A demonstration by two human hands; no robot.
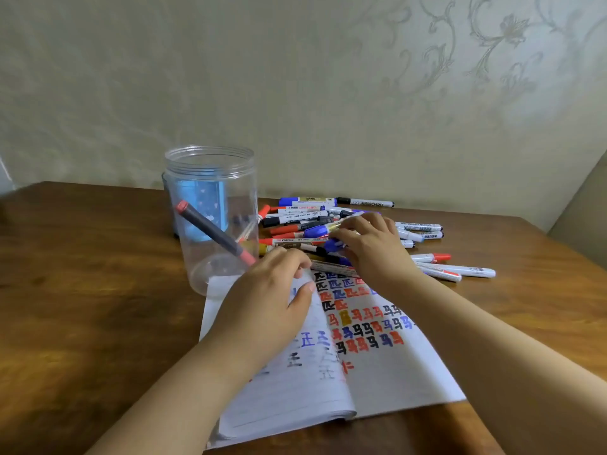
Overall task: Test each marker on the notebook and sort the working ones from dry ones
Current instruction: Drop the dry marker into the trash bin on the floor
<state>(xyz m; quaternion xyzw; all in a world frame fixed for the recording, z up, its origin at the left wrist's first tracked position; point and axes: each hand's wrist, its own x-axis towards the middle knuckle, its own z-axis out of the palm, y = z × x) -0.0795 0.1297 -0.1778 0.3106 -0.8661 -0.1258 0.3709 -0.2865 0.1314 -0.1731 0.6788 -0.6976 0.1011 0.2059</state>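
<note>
Head view: the left hand [272, 290] presses flat on the open white notebook [387, 376] with loose fingers; the right hand [371, 247] pinches a blue-capped marker [320, 229] in the marker pile [427, 257]. One grey marker with red ends [213, 232] leans inside the clear plastic jar [212, 205] on the brown wooden table [82, 290].

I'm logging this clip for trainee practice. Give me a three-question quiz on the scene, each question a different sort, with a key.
1. True or false: the jar holds one marker.
2. Which hand reaches into the marker pile? A) left B) right
3. Fill in: the left hand rests on the ____.

Key: 1 true. 2 B, the right hand. 3 notebook.
</note>
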